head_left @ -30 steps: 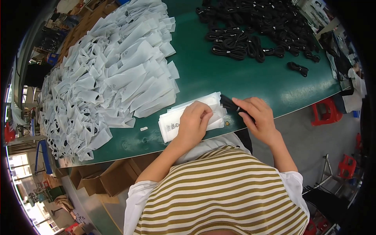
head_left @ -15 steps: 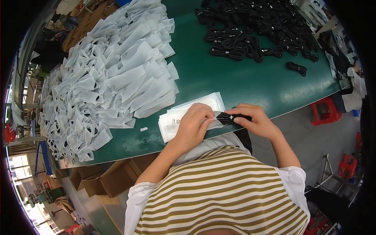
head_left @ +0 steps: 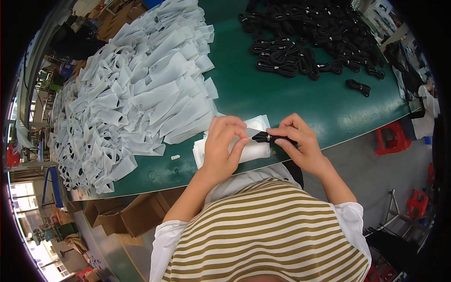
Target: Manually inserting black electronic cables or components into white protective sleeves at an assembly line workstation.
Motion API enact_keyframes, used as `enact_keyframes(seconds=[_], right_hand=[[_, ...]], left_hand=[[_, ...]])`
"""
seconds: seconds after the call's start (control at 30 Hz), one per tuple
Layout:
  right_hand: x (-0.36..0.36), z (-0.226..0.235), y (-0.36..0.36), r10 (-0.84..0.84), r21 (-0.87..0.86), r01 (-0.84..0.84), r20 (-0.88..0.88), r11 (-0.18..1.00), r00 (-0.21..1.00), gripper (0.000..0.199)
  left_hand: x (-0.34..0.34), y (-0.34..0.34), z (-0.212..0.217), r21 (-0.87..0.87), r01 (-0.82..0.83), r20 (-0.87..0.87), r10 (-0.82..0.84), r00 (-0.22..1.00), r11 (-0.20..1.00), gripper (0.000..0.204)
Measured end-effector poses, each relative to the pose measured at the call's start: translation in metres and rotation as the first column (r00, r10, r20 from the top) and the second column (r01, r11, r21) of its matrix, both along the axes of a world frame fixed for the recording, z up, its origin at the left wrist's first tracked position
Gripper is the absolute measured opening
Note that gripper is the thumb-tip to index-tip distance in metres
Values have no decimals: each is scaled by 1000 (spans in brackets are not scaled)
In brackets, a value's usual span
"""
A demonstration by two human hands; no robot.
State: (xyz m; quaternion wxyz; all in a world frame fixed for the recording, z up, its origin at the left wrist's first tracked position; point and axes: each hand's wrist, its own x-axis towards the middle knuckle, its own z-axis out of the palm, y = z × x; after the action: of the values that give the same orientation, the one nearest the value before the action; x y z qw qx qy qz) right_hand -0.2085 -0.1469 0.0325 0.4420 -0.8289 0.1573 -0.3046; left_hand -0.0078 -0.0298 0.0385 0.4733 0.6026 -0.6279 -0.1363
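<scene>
Pinching black cable (head_left: pixel 261 137) in right grip (head_left: pixel 303 144)

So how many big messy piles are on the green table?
2: one of white sleeves on the left, one of black cord bundles at upper right. More might hide beyond the top edge.

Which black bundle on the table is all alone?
The bundle below the black pile, toward its right: green table surrounds it; the others lie together.
</scene>
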Motion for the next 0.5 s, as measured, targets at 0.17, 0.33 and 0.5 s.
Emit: enact_keyframes(seconds=[0.17, 0.33, 0.5], right_hand=[[6, -1, 9, 30, 150, -21, -56, 989, 998, 23], [19, -2, 11, 45, -81, -35, 119, 996, 992, 29], [39, 1, 17, -200, 259, 109, 354, 960, 914, 32]], left_hand=[[-1, 1, 0, -3, 15, 66, -15, 998, 1000, 11], [4, 1, 4, 80, 22, -108, -14, 994, 997, 8], [11, -2, 5, 56, 98, -427, -65, 902, 994, 6]])
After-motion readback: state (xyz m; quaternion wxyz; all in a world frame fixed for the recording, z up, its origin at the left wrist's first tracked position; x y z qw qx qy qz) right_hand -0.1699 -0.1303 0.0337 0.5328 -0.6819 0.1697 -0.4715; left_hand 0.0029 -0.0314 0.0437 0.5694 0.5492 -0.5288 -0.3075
